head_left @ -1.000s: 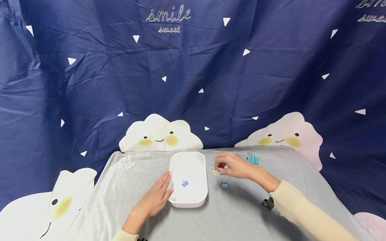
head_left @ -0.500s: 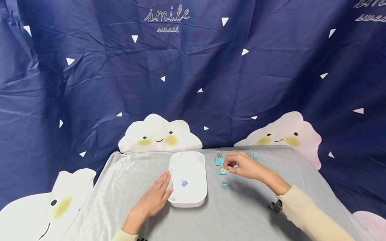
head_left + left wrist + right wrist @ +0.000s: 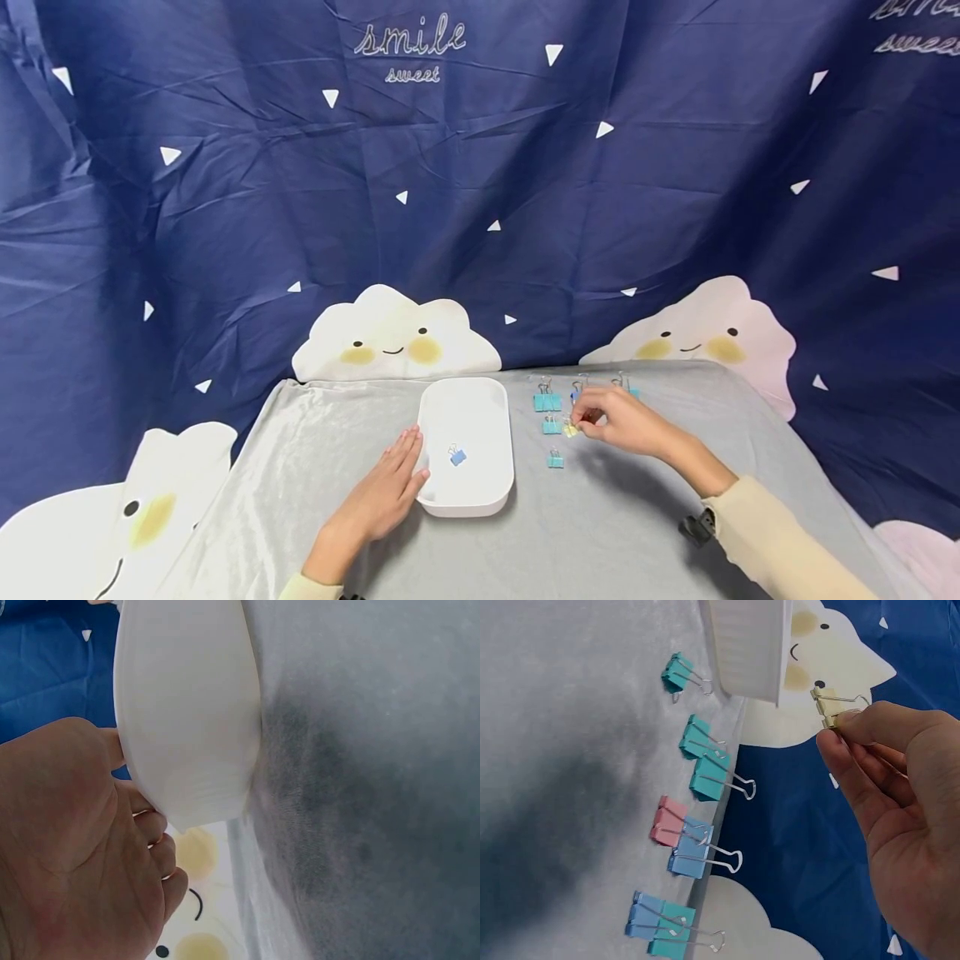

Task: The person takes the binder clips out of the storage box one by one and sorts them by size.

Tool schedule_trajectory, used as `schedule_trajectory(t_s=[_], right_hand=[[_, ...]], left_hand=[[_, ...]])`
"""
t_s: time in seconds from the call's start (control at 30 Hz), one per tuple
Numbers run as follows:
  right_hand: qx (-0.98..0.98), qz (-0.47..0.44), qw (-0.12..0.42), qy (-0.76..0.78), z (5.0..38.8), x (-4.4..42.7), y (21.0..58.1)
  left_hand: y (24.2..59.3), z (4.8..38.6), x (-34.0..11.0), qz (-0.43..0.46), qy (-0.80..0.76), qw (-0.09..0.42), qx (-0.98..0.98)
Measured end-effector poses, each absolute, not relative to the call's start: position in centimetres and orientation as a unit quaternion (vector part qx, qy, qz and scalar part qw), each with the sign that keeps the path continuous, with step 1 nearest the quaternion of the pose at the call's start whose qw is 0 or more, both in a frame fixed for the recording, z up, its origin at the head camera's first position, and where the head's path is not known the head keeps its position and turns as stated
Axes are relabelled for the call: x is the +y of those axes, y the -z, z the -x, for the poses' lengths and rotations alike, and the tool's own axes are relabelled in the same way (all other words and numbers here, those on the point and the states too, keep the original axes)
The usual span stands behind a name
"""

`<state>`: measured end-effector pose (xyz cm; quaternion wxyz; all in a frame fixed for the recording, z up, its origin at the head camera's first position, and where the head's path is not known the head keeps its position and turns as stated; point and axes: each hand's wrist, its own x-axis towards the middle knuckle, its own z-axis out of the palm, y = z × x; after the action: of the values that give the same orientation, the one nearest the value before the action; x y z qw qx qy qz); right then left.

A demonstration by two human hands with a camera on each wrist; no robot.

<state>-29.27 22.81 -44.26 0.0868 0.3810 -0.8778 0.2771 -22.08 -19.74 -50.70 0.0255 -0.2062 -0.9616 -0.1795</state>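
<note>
My right hand (image 3: 626,423) pinches a small yellow binder clip (image 3: 827,706) between thumb and fingertips, above the cloth. Just left of it in the head view, a column of teal binder clips runs from a large one (image 3: 547,402) through a medium one (image 3: 551,427) to a small one (image 3: 555,461). My left hand (image 3: 378,492) lies with fairly straight fingers on the left rim of a white plastic bin (image 3: 467,508). Inside the bin is one blue binder clip (image 3: 457,457). In the left wrist view, the fingertips touch the bin's rim.
The right wrist view shows a pink clip (image 3: 668,820) overlapping a blue clip (image 3: 692,853), and a light-blue clip (image 3: 642,918) beside a teal clip (image 3: 673,936). Grey cloth (image 3: 600,533) covers the table. A navy curtain (image 3: 480,167) hangs behind it.
The right hand has moved right with the yellow clip, passing over the medium teal clip and uncovering the teal column. The left hand stays on the bin's rim.
</note>
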Motion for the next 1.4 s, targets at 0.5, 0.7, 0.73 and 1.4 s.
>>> schedule_trajectory(t_s=[0.5,0.7,0.73,1.4], right_hand=[[-0.878,-0.343,0.086,-0.323,28.9,24.9,46.8],[-0.883,-0.317,0.059,-0.341,28.7,25.8,47.8],[-0.883,-0.315,0.058,-0.343,28.7,25.9,48.1],[-0.901,-0.264,0.036,-0.341,29.4,27.4,51.6]], left_hand=[[50.5,22.0,-19.7,0.204,0.182,0.024,-0.962],[50.6,22.0,-19.7,0.205,0.178,0.020,-0.962],[50.6,22.0,-19.8,0.205,0.177,0.020,-0.962],[50.7,22.2,-19.8,0.201,0.175,0.018,-0.964]])
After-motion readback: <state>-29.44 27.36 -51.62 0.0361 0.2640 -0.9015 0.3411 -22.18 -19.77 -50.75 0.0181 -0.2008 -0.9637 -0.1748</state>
